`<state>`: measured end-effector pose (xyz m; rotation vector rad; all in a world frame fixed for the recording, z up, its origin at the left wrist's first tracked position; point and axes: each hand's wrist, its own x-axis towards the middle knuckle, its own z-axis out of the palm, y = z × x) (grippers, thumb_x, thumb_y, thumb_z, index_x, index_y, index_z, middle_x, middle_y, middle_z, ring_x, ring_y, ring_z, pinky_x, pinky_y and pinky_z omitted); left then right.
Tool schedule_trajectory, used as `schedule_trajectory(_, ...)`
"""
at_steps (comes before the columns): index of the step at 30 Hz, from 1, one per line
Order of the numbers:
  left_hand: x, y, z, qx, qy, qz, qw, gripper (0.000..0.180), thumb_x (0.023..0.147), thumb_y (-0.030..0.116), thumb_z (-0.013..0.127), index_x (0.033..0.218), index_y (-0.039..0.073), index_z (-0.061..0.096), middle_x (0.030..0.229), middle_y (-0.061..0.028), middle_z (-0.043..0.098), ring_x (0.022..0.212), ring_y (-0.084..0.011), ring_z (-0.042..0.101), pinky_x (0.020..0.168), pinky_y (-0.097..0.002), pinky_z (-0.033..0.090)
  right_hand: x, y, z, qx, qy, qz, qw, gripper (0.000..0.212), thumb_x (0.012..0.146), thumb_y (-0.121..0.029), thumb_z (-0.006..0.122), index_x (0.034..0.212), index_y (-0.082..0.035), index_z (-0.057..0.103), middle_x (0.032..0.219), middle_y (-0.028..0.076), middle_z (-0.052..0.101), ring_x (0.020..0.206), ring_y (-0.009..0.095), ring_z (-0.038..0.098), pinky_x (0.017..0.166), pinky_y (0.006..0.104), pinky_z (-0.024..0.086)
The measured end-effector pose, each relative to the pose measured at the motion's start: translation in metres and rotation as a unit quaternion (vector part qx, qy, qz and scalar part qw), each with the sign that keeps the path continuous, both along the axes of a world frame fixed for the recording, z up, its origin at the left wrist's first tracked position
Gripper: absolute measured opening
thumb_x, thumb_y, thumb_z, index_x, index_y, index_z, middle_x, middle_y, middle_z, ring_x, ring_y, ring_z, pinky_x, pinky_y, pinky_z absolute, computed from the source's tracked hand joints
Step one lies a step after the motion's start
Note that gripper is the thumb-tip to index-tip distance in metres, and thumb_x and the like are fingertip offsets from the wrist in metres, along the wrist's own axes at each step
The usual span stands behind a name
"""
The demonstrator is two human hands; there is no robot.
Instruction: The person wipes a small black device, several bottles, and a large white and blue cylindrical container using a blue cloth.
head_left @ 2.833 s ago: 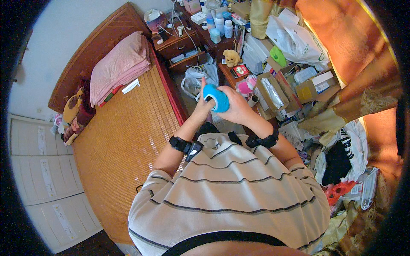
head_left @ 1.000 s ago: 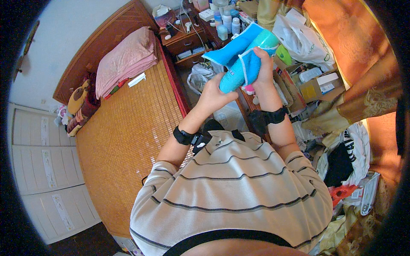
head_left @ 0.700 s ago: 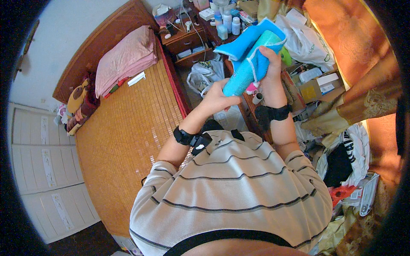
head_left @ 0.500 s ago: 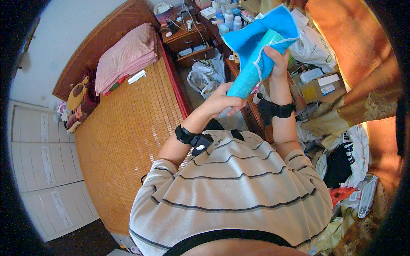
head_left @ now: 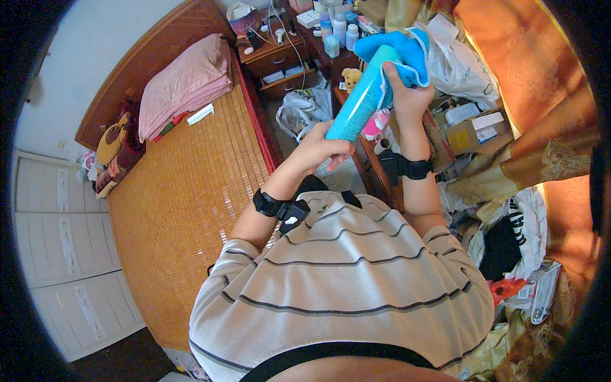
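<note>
The teal tube-shaped container [head_left: 354,113] is up in the air in front of the person, tipped so its top end leans right. The left hand [head_left: 321,148] is curled around the bottom end. The right hand [head_left: 410,99] squeezes a blue cloth [head_left: 407,54] against the upper part, with its thumb along the side. Half a second ago the cloth was spread wide; now it is bunched near the top, so more of the shiny side shows.

I count one container, one cloth, two hands and two black wristbands [head_left: 270,205], one on each arm. Past them are one toy dog [head_left: 350,77] and one small hollow tube [head_left: 382,145] by the brown table [head_left: 369,159].
</note>
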<state>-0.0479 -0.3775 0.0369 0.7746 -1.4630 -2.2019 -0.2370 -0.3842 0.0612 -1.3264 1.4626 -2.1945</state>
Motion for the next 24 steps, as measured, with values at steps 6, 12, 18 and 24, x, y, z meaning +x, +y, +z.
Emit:
schedule_trajectory(6,0.014,-0.014,0.002,-0.085,-0.058,-0.030,0.994,0.020,0.062,0.008,0.059,0.077,-0.003,0.049,0.052,-0.0047,0.048,0.038,-0.0096,0.044,0.034,-0.0228,0.033,-0.015,-0.011,-0.015,0.056,-0.054,0.106,0.991,0.033,0.063,-0.015,0.073,0.090,-0.001,0.058,0.082,0.006,0.061,0.072,0.014,0.057,0.067,0.0285,0.047)
schedule_trajectory(12,0.022,-0.021,-0.013,0.025,-0.017,-0.111,0.993,0.032,0.056,0.012,0.057,0.083,-0.003,0.050,0.059,-0.0075,0.050,0.039,-0.0111,0.044,0.032,-0.0238,0.036,-0.022,-0.012,-0.025,0.081,-0.289,0.413,0.860,0.059,0.062,-0.027,0.070,0.110,-0.002,0.045,0.099,0.013,0.054,0.086,0.023,0.056,0.076,0.0348,0.047)
schedule_trajectory(18,0.006,-0.019,-0.045,0.302,0.151,-0.186,0.923,0.045,0.051,0.010,0.058,0.092,-0.005,0.046,0.066,-0.0112,0.050,0.041,-0.0158,0.046,0.031,-0.0262,0.041,0.006,-0.003,-0.029,-0.027,-0.470,0.547,0.692,0.072,0.064,-0.053,0.062,0.114,-0.005,0.039,0.100,0.010,0.053,0.084,0.025,0.055,0.072,0.0382,0.048)
schedule_trajectory(24,0.002,-0.016,-0.056,0.353,0.246,-0.298,0.852,0.046,0.056,0.014,0.055,0.097,-0.003,0.043,0.068,-0.0067,0.048,0.046,-0.0133,0.046,0.033,-0.0259,0.043,0.007,-0.013,-0.026,-0.040,-0.442,0.673,0.591,0.071,0.061,-0.046,0.068,0.109,-0.003,0.040,0.086,0.007,0.050,0.068,0.017,0.050,0.057,0.0284,0.048)
